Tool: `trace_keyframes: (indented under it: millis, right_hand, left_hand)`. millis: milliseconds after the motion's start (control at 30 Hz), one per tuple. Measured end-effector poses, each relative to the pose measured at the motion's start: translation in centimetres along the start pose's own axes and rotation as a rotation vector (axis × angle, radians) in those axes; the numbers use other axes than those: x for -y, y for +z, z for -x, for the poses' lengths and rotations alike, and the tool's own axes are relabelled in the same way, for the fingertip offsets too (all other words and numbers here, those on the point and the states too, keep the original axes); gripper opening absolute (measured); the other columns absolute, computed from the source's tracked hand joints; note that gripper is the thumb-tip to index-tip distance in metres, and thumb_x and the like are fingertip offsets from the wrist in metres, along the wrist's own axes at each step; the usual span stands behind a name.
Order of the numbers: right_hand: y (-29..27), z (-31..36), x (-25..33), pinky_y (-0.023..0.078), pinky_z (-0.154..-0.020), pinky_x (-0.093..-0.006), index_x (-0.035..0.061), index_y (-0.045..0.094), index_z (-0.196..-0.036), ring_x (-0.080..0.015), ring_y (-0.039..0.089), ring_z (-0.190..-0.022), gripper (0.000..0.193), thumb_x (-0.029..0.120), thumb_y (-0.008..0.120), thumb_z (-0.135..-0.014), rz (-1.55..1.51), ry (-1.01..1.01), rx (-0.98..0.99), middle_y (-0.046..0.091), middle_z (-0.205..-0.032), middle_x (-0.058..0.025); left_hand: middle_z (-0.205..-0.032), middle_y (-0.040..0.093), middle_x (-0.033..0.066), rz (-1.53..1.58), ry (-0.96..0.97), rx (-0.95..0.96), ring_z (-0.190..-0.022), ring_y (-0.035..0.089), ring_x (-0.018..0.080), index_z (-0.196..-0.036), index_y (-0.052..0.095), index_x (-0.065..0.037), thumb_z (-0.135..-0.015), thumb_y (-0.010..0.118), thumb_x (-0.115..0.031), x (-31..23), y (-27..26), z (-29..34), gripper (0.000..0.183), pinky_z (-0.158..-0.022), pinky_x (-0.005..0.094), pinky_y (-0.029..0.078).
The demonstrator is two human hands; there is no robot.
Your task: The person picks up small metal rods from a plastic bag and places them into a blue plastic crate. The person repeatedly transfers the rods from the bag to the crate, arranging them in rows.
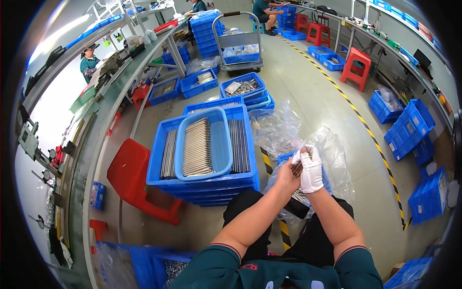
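My left hand (287, 177), bare at the wrist, and my right hand (312, 173), in a white glove, are brought together above my knees. Both are closed around a small bunch of thin metal rods (297, 169), whose ends show between them. Just below is a blue bin (327, 182) lined with clear plastic, and metal rods (299, 196) lie in it. To the left, a light blue tray (227, 161) with a neat row of metal rods (197, 149) rests on a stack of blue crates (161, 182). More rods stand in the top crate on either side of the tray.
A red plastic chair (127, 168) stands left of the crates. Clear plastic bags (274, 123) spread over the floor ahead. A dark flat object (296, 207) lies near my lap. Farther off are a trolley (239, 41), a red stool (356, 67), blue bins (409, 130) and people at benches.
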State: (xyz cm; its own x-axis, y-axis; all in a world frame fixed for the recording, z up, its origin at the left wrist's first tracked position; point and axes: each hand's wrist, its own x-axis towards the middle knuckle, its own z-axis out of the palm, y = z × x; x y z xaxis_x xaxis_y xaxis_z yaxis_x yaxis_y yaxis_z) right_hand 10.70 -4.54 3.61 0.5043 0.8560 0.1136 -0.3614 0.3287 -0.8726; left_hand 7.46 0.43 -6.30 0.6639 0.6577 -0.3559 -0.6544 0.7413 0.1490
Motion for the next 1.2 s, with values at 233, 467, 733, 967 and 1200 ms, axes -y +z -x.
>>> trace_keyframes:
  millis: [233,467,733,967,1200]
  right_hand:
    - [-0.8,-0.4,-1.2,0.042,-0.058,-0.0231,0.0067,0.048,-0.092,-0.008,0.048,-0.062,0.014,0.02,0.05,-0.097,0.011,-0.025,-0.019,0.051,-0.072,-0.0001]
    - [-2.1,-0.5,-0.4,0.038,-0.047,-0.0205,0.0084,0.053,-0.086,-0.0055,0.046,-0.055,0.024,0.029,0.048,-0.097,0.246,-0.002,-0.071,0.054,-0.072,0.0011]
    - [-4.0,0.2,2.7,0.035,-0.037,-0.0202,0.0038,0.062,-0.087,-0.0081,0.047,-0.042,0.031,0.032,0.052,-0.093,0.37,0.696,0.399,0.057,-0.059,-0.0029]
    - [-5.3,1.4,1.2,0.05,-0.049,-0.0286,-0.0006,0.056,-0.102,-0.0208,0.065,-0.065,0.035,0.032,0.048,-0.094,-0.113,0.91,0.713,0.066,-0.086,-0.0164]
    - [-4.1,2.0,0.3,0.028,-0.041,-0.02,0.0037,0.053,-0.097,-0.0063,0.037,-0.047,0.018,0.021,0.054,-0.092,-0.167,0.932,0.514,0.049,-0.065,-0.0008]
  left_hand:
    - [-0.089,0.063,0.009,-0.362,0.144,-0.207,-0.078,0.062,0.0199,-0.103,0.056,-0.005,-0.098,0.038,-0.031,0.4,3.1,2.7,0.032,-0.068,0.0368,0.05]
    - [-0.074,0.061,0.0196,-1.378,0.837,-0.292,-0.065,0.059,0.0384,-0.085,0.054,-0.001,-0.094,0.046,-0.032,-3.2,4.2,3.6,0.033,-0.059,0.048,0.042]
    - [-0.082,0.06,0.0272,-2.072,0.691,-0.092,-0.081,0.058,0.0444,-0.089,0.056,0.002,-0.091,0.054,-0.03,-7.1,7.6,7.8,0.032,-0.066,0.0454,0.045]
    - [-0.069,0.058,0.0208,-1.973,0.61,0.195,-0.066,0.063,0.0271,-0.092,0.055,0.003,-0.091,0.055,-0.025,-7.5,7.5,8.3,0.028,-0.057,0.0366,0.046]
    - [-0.066,0.062,0.0201,-2.136,0.528,0.043,-0.067,0.061,0.04,-0.087,0.053,0.0,-0.095,0.047,-0.029,-7.1,8.3,8.6,0.031,-0.061,0.0439,0.046]
